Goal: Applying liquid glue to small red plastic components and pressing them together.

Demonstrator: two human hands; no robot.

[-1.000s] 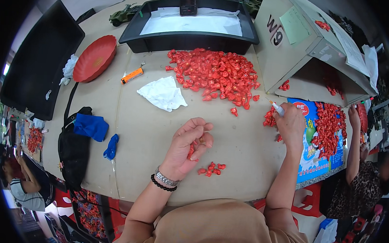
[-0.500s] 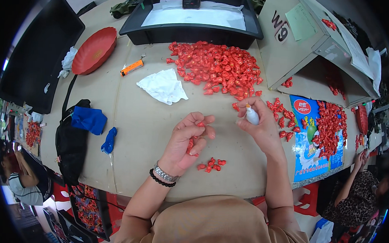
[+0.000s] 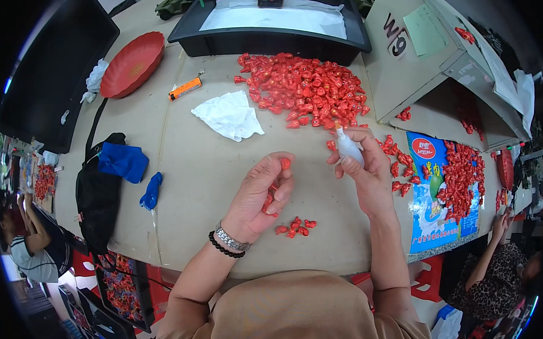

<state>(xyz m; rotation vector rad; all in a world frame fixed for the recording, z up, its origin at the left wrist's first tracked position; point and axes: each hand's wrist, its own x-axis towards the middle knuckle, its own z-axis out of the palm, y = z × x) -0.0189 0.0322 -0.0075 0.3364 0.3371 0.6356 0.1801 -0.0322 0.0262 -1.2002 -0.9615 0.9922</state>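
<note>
My left hand [image 3: 255,196] is closed, palm up, above the middle of the table. A small shiny red plastic piece [image 3: 285,163] is pinched at its fingertips, and more red pieces are tucked in the curled fingers. To its right, my right hand [image 3: 373,174] grips a small white squeeze bottle [image 3: 349,147], its orange tip pointing up and away from me. Just beyond the bottle lies a large pile of red pieces [image 3: 314,89]. A little cluster of the same pieces [image 3: 296,227] rests on the table beside my left wrist.
Behind the pile stands a black tray [image 3: 265,45] lined with white paper. A grey box [image 3: 403,60] is at the far right, above a blue sheet [image 3: 430,219] bearing more red pieces. Leftward lie a white tissue [image 3: 228,116], an orange tube [image 3: 185,89], a red bowl [image 3: 132,66] and a black bag [image 3: 98,201].
My right hand has turned the bottle so more of it and its tip show. My left fingers have drawn together around the red piece at their tips.
</note>
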